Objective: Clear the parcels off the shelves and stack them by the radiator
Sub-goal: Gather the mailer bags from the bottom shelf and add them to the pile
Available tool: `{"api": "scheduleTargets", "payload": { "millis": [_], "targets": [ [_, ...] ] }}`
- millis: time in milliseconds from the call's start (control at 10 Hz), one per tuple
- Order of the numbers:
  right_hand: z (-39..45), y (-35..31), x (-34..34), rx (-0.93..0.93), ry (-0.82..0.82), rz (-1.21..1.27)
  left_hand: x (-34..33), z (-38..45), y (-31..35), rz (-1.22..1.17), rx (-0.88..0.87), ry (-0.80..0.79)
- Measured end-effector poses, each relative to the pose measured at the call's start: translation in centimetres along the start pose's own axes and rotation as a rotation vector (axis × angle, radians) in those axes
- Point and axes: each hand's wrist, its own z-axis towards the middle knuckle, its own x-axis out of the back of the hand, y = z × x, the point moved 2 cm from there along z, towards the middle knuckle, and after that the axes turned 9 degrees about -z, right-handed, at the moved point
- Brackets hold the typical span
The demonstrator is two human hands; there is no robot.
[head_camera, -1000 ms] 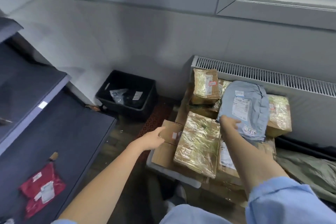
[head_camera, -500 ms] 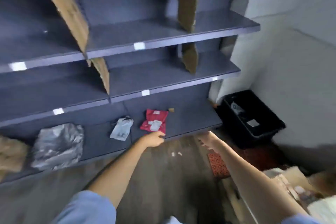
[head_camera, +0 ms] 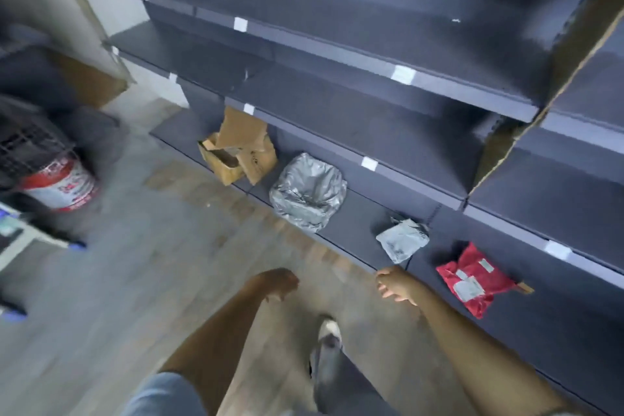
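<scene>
Both bare arms are reaching forward and down toward the lowest shelf (head_camera: 354,223) of a dark grey metal rack. The left hand (head_camera: 275,284) is hanging over the wood-patterned floor (head_camera: 141,280), its grip released, fingers drooping loosely and holding nothing. The right hand (head_camera: 395,284) is hovering at the shelf's front edge, its grip likewise released, fingers loosely curled around nothing.

Four parcels are sitting on that shelf. Just beyond the right grip, a small grey plastic mailer (head_camera: 401,240) is lying crumpled and soft-looking. To the right of the same grip, a glossy red mailer (head_camera: 472,277) with pale labels is lying flat; its label text is too blurred to read. Farther left and beyond both grips, a larger, wrinkled silver-grey bag (head_camera: 307,192) is bulging in a rounded heap, and beyond that a torn brown cardboard box (head_camera: 236,155) is gaping with its flaps bent open.

A cardboard divider (head_camera: 547,84) is standing on edge between the upper shelves at the right, cut off by the frame. At far left, well apart from the left grip, a red-and-white bucket (head_camera: 62,186) is smeared by motion blur. A pale shoe (head_camera: 329,331) is showing between the forearms, and blue sleeves are cropped at the bottom edge.
</scene>
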Motion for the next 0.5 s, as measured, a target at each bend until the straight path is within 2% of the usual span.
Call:
{"api": "scheduleTargets", "payload": {
  "millis": [100, 200, 300, 400, 500],
  "targets": [
    [4.5, -4.9, 1.4, -0.084, -0.099, 0.000, 4.2, 1.7, -0.6, -0.030, 0.079, -0.049],
    [8.3, -9.6, 3.4, -0.117, -0.096, -0.081, 9.9, 2.9, -0.7, -0.167, 0.139, 0.061],
    [12.1, -15.6, 5.1, -0.016, -0.005, -0.180, 15.8, 3.8, -1.3, -0.322, 0.100, 0.133],
    [15.1, -22.0, 4.2, 0.001, -0.081, -0.277, 19.0, 5.9, -3.8, -0.514, 0.082, 0.172],
    [18.4, -27.3, 1.2, 0.040, -0.066, -0.373, 21.9, 8.1, -6.4, -0.705, 0.102, 0.145]
  ]
}}
